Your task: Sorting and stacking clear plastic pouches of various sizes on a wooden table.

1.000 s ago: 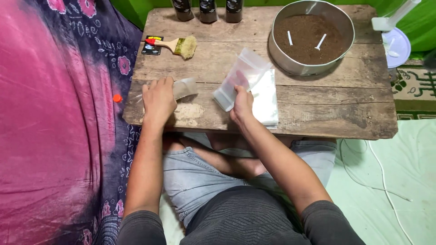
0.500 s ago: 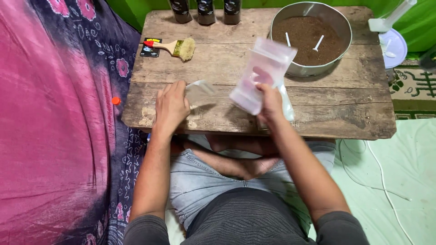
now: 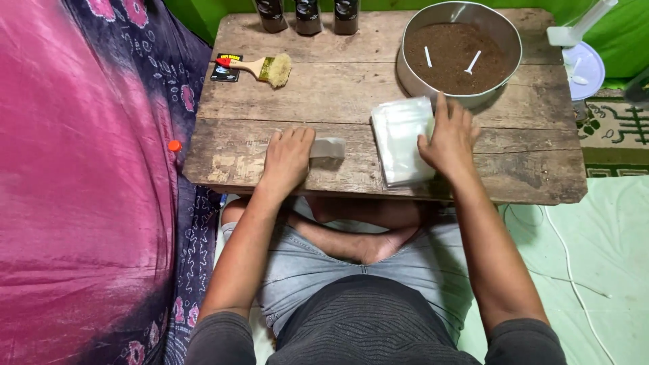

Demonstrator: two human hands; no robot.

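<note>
1. The pink and purple patterned cloth (image 3: 81, 182) fills the whole area past the table's left edge, with a small orange cap (image 3: 175, 145) lying on it just beside that edge.
2. The wooden table (image 3: 527, 159) carries everything I work with; its planks look rough and gapped.
3. The round metal pan (image 3: 407, 67) of brown powder sits at the far right corner, two white scoops standing in the powder.
4. The stack of clear plastic bags (image 3: 400, 138) lies near the front edge, right of centre, its far end close under the pan.
5. My right hand (image 3: 449, 138) lies flat with fingers spread on the stack's right side, pressing rather than gripping.
6. My left hand (image 3: 287, 157) rests near the front edge, left of centre, fingers curled down over one end of a small clear plastic pouch (image 3: 327, 147) that sticks out to the right; I judge it pinned rather than lifted.
7. The paintbrush (image 3: 260, 67) lies toward the far left corner on a small dark card, and three dark bottles (image 3: 308, 13) stand along the far edge.
8. Risks as I judge them: the slick bags could fan out or slip off the front edge if my right hand drags sideways, and a knuckle could knock the pan and spill powder.
</note>
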